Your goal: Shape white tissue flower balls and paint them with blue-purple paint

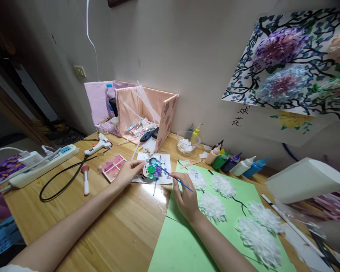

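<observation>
My right hand pinches a thin blue paintbrush, its tip over the paint palette. Green, purple and blue paint fill the palette, which lies on a stained white paper. At the palette's left edge is my left hand, thumb and fingers closed on its rim. A second blue brush rests against the near side of the palette. Beneath my right forearm lies a green sheet bearing several fluffy white paper flowers and black painted branches; the upper left flower has bluish marks.
Paint bottles line the wall side, near a clear bowl. Left are a glue gun, black cable, makeup brush, pink compact and power strip. Fabric boxes stand behind. A white container is at right.
</observation>
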The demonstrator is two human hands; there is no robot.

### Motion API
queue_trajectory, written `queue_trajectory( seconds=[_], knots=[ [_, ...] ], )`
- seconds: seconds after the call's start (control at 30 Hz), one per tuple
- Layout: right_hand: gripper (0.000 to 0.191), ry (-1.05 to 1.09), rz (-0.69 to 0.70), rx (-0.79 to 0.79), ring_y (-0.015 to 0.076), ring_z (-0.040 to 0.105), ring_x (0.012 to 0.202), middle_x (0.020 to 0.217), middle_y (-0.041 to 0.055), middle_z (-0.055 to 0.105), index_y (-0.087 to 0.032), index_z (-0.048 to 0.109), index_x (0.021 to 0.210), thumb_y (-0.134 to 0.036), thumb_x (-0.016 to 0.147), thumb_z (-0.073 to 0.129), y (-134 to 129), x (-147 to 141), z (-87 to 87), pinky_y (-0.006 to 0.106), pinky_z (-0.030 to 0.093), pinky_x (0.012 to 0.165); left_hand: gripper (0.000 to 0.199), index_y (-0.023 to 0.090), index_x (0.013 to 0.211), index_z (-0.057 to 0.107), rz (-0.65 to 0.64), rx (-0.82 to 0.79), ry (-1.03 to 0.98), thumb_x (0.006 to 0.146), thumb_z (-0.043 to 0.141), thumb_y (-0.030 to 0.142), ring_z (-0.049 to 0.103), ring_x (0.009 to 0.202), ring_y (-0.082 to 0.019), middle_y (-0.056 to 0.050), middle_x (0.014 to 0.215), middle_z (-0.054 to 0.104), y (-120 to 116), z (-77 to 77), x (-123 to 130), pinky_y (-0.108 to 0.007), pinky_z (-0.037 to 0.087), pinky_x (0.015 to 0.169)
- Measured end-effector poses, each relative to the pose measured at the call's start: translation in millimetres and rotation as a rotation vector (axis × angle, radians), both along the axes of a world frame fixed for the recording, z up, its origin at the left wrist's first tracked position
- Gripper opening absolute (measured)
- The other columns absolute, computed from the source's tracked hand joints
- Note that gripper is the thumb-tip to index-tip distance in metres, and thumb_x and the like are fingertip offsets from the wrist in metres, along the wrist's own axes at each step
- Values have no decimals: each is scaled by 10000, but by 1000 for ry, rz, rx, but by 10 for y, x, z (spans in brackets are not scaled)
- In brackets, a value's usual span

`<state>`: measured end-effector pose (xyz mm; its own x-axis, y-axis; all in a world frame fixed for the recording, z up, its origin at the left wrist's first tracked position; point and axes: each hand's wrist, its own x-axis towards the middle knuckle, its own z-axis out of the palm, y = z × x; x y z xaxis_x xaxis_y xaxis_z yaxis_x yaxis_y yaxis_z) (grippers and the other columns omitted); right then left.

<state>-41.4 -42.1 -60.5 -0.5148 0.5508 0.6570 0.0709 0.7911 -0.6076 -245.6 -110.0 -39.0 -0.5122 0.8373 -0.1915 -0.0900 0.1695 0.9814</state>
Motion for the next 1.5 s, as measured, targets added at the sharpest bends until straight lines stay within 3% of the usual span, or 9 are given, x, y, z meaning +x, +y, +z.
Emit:
queue_trajectory(
  seconds=[0.33, 0.7, 1.33, 1.5],
  knots=[
    [212, 19, 1, 27, 194, 529, 871, 906, 60, 585, -205, 507, 1009, -96, 855, 409, 37, 1, -4, 354, 436, 747, 443, 126, 911, 679, -52, -1, 52, 602, 681, 444, 620, 832, -209, -71, 889, 693, -14, -63, -23, -332, 469, 793],
    [224, 2, 26, 19, 190, 527, 884, 920, 58, 586, -212, 502, 1024, -96, 860, 403, 29, -6, -6, 353, 440, 757, 489, 114, 849, 685, -16, -28, -1, 510, 723, 466, 623, 808, -210, -67, 850, 698, -1, 21, 33, -324, 467, 779],
    [240, -8, 50, 15, 185, 539, 892, 936, 59, 597, -217, 501, 1049, -100, 864, 403, 43, -1, -17, 346, 452, 760, 462, 131, 872, 688, -19, -40, 89, 555, 698, 467, 622, 820, -212, -78, 870, 698, -6, 12, 22, -322, 482, 768],
    [217, 6, -4, -15, 185, 542, 884, 912, 58, 595, -212, 514, 1029, -112, 864, 413, 55, -5, -21, 345, 449, 762, 458, 139, 862, 693, -8, -39, 124, 555, 693, 479, 624, 817, -221, -76, 841, 703, -11, 31, 35, -328, 491, 750]
  ],
)
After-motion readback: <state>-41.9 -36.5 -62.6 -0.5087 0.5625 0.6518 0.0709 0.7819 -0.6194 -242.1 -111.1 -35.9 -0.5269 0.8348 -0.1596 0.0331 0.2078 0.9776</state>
